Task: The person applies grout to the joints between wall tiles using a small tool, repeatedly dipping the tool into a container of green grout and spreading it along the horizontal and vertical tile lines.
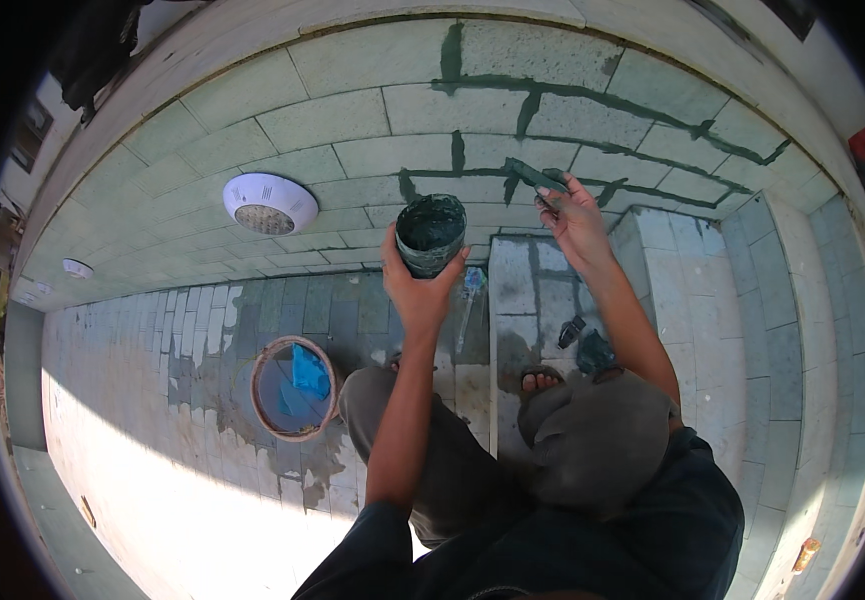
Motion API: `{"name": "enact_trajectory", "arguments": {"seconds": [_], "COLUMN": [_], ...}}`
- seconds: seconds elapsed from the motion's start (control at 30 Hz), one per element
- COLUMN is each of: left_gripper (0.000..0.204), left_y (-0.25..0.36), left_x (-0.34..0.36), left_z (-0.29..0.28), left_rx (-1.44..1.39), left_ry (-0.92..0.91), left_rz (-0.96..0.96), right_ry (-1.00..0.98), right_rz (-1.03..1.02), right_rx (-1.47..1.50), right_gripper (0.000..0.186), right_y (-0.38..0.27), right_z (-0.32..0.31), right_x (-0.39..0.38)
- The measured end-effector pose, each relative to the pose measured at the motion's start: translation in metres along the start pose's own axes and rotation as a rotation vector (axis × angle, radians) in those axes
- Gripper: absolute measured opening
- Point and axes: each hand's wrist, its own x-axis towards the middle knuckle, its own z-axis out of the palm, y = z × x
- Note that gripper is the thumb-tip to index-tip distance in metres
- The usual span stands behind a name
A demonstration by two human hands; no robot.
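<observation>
My left hand (418,290) grips a tub (433,262) with dark green paste inside and smeared on it, held upright in front of the pale tiled wall (348,110). To its right, my right hand (573,215) holds a small flat spreader (526,170) coated in the same paste, its tip at or very near a tile joint. Dark green paste lines several joints on the upper and right part of that wall, in uneven bands.
A round white light (295,200) sits on the wall. A bucket (256,392) of water with a blue cloth stands on the tiled floor at left. A tiled step (513,310) beside my feet holds a small dark tool (571,332). More tiled steps (768,300) rise at right.
</observation>
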Motion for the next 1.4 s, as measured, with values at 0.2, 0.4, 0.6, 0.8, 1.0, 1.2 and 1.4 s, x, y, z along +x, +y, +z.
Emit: {"name": "enact_trajectory", "arguments": {"seconds": [0.2,0.4,0.6,0.8,1.0,1.2,1.4], "left_gripper": [0.091,0.090,0.089,0.091,0.092,0.093,0.095], "left_y": [-0.002,-0.001,0.001,-0.003,0.001,-0.002,-0.005], "left_x": [0.019,0.021,0.020,0.018,0.017,0.015,0.015], "left_z": [-0.004,-0.012,-0.016,-0.013,-0.011,-0.007,-0.004], "left_rx": [-0.066,-0.068,-0.098,-0.079,-0.093,-0.074,-0.096], "left_ry": [0.090,0.116,0.095,0.103,0.094,0.084,0.075], "left_rz": [-0.056,-0.073,-0.078,-0.057,-0.057,-0.061,-0.084], "right_ry": [0.079,0.122,0.075,0.082,0.213,0.207,0.327], "right_rz": [0.017,0.069,-0.024,-0.268,-0.324,-0.449,-0.546], "right_rx": [0.122,0.121,-0.029,-0.519,-1.009,-1.198,-1.178], "right_gripper": [0.012,0.009,0.018,0.027,0.020,0.021,0.021], "right_y": [0.038,0.050,0.047,0.047,0.047,0.048,0.043], "right_z": [0.005,0.012,0.006,0.002,0.017,0.024,0.016], "right_x": [0.032,0.036,0.041,0.057,0.073,0.085,0.085]}}
